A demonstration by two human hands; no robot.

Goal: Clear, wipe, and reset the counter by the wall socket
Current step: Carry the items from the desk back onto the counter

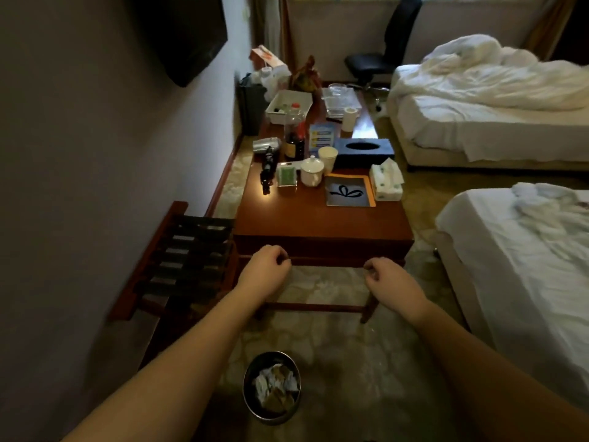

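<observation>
A long reddish wooden counter (pixel 318 218) runs along the left wall. Its near end is bare. Farther back stand a silver hair dryer (pixel 267 146), a dark sauce bottle (pixel 294 138), a white lidded cup (pixel 312 170), a paper cup (pixel 328 156), a blue tissue box (pixel 363 153), a soft tissue pack (pixel 386 180), a small green box (pixel 287 176) and a tray with a bow pattern (pixel 349 194). My left hand (pixel 269 264) and my right hand (pixel 384 275) hover just in front of the counter's near edge, fingers loosely curled, holding nothing.
A round waste bin (pixel 271 387) with crumpled paper stands on the floor between my arms. A slatted luggage rack (pixel 185 260) is at the left wall. Two beds (pixel 516 256) line the right side. An office chair (pixel 379 59) stands at the far end.
</observation>
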